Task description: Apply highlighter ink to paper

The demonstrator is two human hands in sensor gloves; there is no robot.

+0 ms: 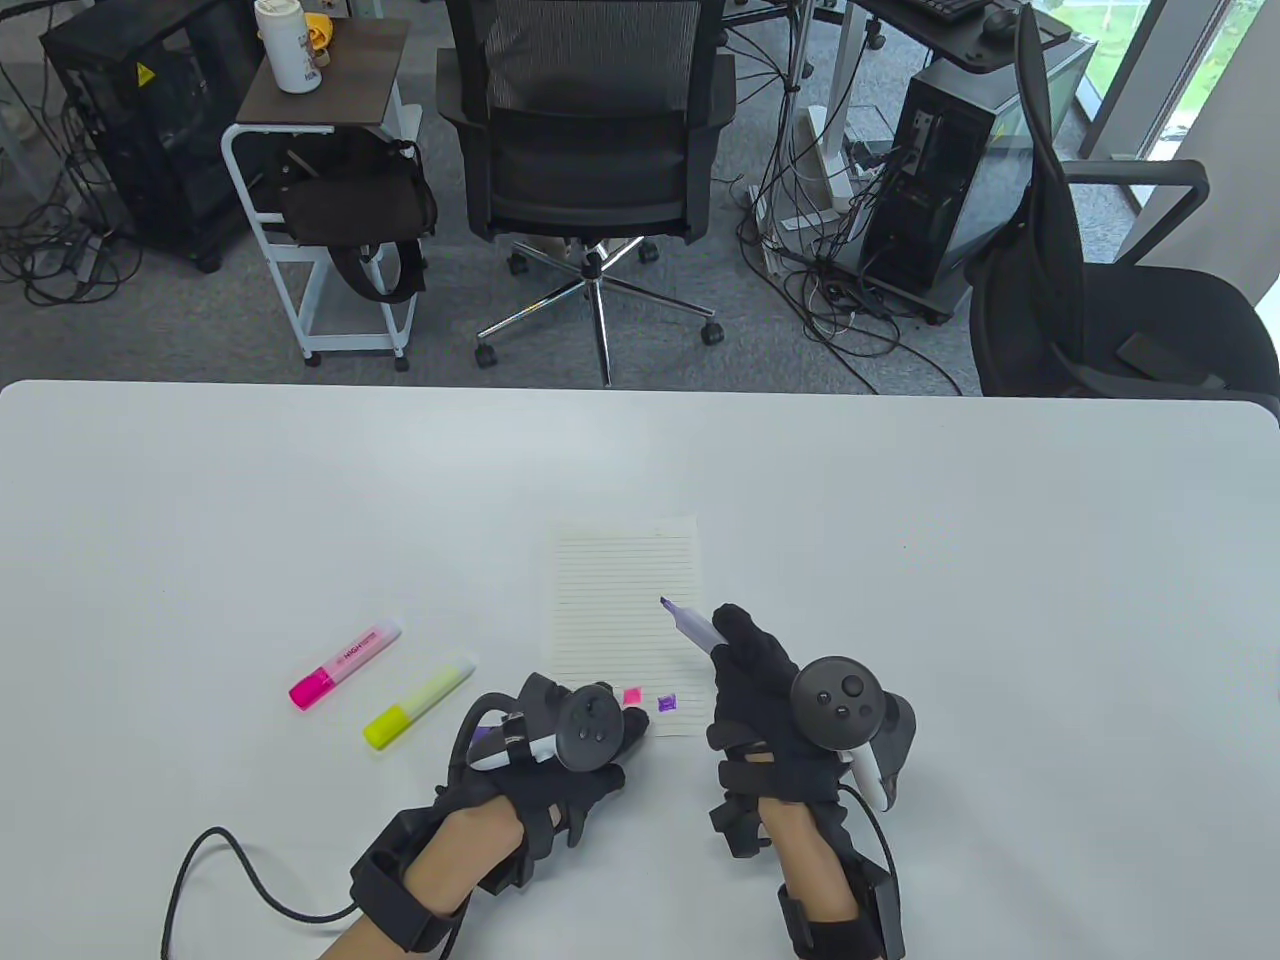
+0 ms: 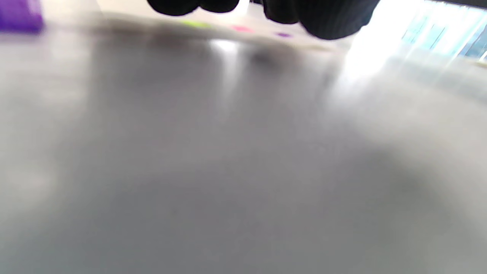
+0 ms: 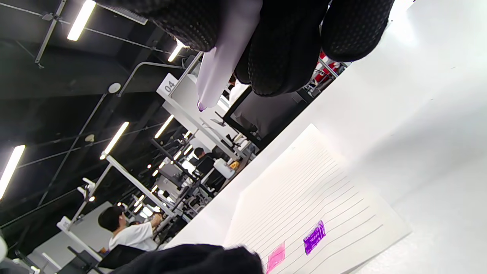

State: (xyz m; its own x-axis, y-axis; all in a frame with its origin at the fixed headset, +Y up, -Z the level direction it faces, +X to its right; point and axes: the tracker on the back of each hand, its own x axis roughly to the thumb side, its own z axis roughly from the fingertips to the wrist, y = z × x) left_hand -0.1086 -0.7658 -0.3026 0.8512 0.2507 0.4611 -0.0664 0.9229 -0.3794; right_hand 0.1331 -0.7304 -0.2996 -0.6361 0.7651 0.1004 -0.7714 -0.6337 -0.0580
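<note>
A lined paper sheet (image 1: 625, 600) lies on the white table (image 1: 300, 480), with a pink mark (image 1: 632, 695) and a purple mark (image 1: 667, 702) near its bottom edge. My right hand (image 1: 725, 640) grips an uncapped purple highlighter (image 1: 692, 626), with the tip raised above the sheet's right side. The right wrist view shows the highlighter (image 3: 224, 57) in my fingers (image 3: 281, 49), off the paper (image 3: 312, 182). My left hand (image 1: 625, 728) rests at the sheet's bottom left corner. It holds a purple cap (image 1: 482, 737), which is mostly hidden and shows blurred in the left wrist view (image 2: 19, 15).
A capped pink highlighter (image 1: 345, 662) and a capped yellow highlighter (image 1: 420, 702) lie on the table left of the paper. A black cable (image 1: 230, 880) runs from my left wrist. Office chairs (image 1: 590, 130) stand beyond the far edge.
</note>
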